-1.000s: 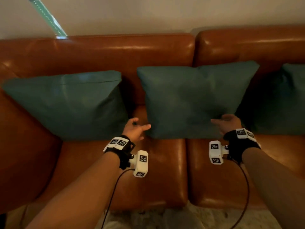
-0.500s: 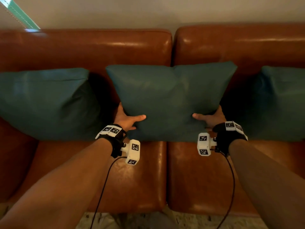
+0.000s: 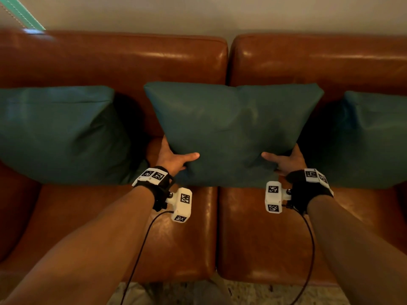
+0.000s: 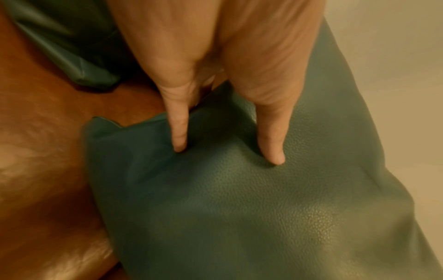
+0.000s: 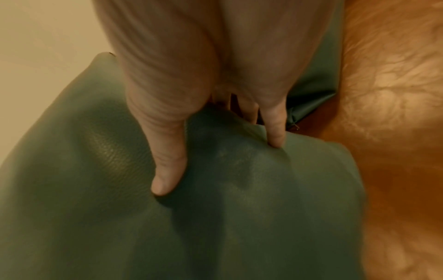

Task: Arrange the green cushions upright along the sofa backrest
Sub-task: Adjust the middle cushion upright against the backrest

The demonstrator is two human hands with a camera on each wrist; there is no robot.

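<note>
Three green cushions stand against the brown leather sofa backrest (image 3: 114, 60). The middle cushion (image 3: 231, 128) stands upright where the two back sections meet. My left hand (image 3: 174, 159) grips its lower left corner, thumb on the front face and fingers behind. My right hand (image 3: 284, 160) grips the lower right corner the same way. In the left wrist view the thumb and a finger (image 4: 179, 136) dent the middle cushion (image 4: 263, 208). The right wrist view shows the thumb (image 5: 167, 170) pressed into the cushion (image 5: 120, 217). The left cushion (image 3: 57, 133) and the right cushion (image 3: 372, 139) lean on the backrest.
Bare sofa seat (image 3: 187, 238) lies in front of the cushions, with a seam at the middle. A pale wall (image 3: 220, 14) rises behind the sofa. Speckled floor (image 3: 253, 293) shows at the bottom edge.
Both hands have closed on the middle cushion's lower corners, thumbs now on its front face. The cushion sits centred on the backrest seam.
</note>
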